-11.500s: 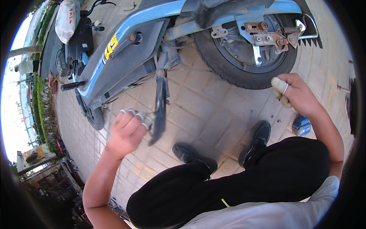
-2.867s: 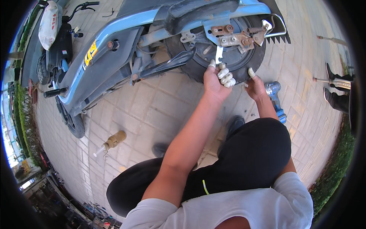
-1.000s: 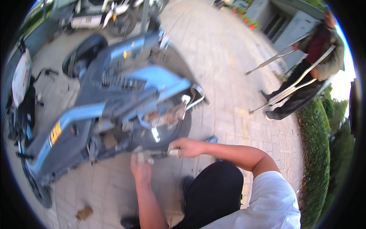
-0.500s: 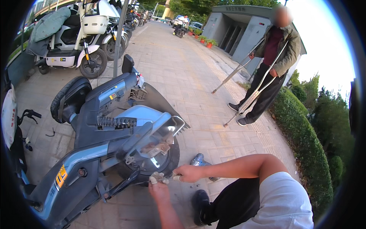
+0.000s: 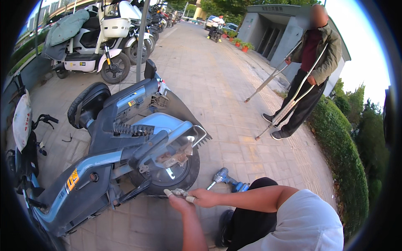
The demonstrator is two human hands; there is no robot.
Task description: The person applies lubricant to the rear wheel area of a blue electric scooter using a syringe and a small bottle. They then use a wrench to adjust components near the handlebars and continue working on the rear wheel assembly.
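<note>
A blue and dark grey electric scooter (image 5: 98, 157) lies on its side to the left, its rear wheel (image 5: 189, 169) turned toward me. Just below the tyre my left hand (image 5: 182, 203) and my right hand (image 5: 203, 197) meet, both with fingers closed. Pale coverings wrap several fingertips. Whatever is pinched between the hands is too small and hidden to make out. Beyond my right forearm, a blue and grey cordless drill (image 5: 228, 180) rests on the paving with its bit pointing toward my hands. A shock absorber spring (image 5: 130, 129) shows on the scooter's exposed side.
Ahead to the right stands a person (image 5: 307, 71) leaning on crutches (image 5: 289, 106). A hedge (image 5: 339, 138) borders the right side. Parked scooters (image 5: 100, 46) line the upper left beside a metal pole (image 5: 142, 37). Another scooter (image 5: 29, 138) is at the left edge. Farther off is a rider (image 5: 216, 28).
The view has shifted, so the scene sits farther right. My right hand has drawn closer to the left, and its forearm covers less of the drill.
</note>
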